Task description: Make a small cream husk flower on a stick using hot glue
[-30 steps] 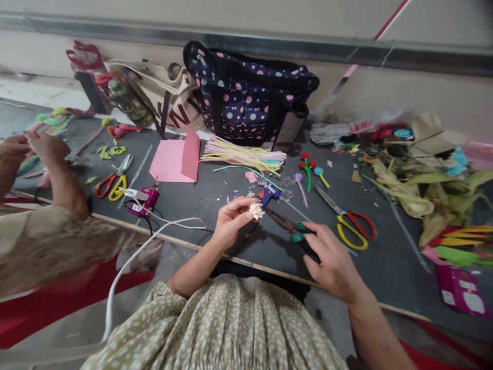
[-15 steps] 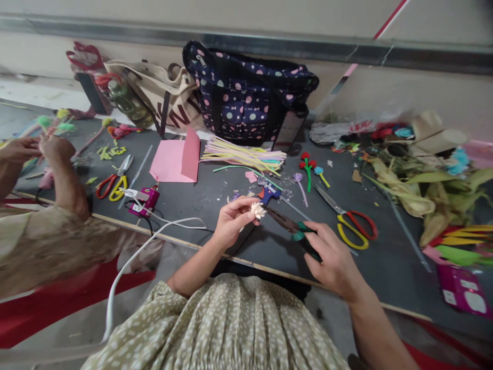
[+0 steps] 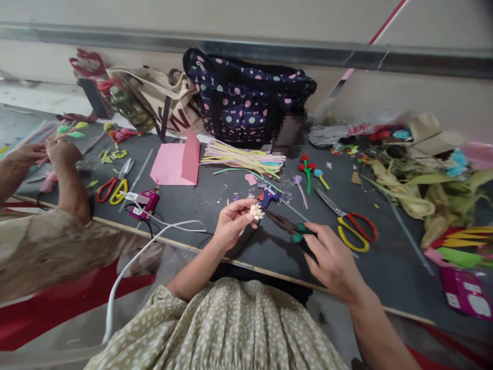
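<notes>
Now pliers (image 3: 287, 226) slant up-left — nose at flower (image 3: 256, 210).

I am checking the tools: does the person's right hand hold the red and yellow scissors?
No, the right hand grips green-handled pliers; the scissors lie on the table.

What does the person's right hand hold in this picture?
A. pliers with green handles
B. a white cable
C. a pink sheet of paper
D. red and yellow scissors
A: the right hand grips pliers with green handles, whose tip points at the small cream flower pinched in the left hand.
</notes>
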Motion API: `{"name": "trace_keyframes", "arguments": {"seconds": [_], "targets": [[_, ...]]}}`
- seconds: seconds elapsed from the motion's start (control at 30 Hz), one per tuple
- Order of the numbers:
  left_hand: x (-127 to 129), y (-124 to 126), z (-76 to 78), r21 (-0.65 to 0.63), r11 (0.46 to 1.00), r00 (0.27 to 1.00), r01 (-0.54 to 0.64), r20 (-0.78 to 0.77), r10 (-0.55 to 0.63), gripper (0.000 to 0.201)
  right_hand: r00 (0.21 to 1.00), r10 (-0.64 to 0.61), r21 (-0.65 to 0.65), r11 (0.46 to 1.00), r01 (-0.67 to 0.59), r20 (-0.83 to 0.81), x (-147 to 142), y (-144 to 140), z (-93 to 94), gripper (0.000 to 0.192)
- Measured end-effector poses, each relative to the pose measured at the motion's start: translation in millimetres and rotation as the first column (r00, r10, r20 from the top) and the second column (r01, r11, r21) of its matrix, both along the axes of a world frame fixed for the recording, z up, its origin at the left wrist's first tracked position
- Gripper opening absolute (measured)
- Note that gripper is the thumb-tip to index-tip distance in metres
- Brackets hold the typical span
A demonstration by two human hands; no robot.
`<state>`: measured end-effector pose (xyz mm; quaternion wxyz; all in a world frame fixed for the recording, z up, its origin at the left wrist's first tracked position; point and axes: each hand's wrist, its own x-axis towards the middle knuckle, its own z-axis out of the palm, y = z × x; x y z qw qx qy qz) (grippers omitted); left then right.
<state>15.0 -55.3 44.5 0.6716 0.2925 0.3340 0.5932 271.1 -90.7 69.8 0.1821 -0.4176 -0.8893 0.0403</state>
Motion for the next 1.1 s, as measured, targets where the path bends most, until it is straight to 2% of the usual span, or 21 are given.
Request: {"name": "trace_keyframes", "arguments": {"seconds": [0.3,0.53,0.8,1.1], "targets": [[-2,-3,-2.8,-0.013,1.0,0.999,-0.028,-0.021,0.027,0.034,0.999,-0.003,0.16,0.987,-0.004,0.044,-5,4,0.2,0.02],[-2,-3,-2.9,0.042,0.997,0.995,-0.064,-0.07,0.067,0.032,1.0,0.008,0.001,1.0,-0.008,-0.007,-7,1,-0.8,0.029],[-5,-1,-2.2,0.146,0.981,0.986,-0.125,-0.091,0.139,0.027,0.986,-0.064,-0.081,0.995,0.052,-0.154,-1,-4,-0.9,0.031],[-12,1,-5.1,0.187,0.976,0.984,-0.11,-0.12,0.134,0.025,0.978,-0.032,-0.14,0.99,0.003,-0.206,-10,-11,-2.2,0.034]]}}
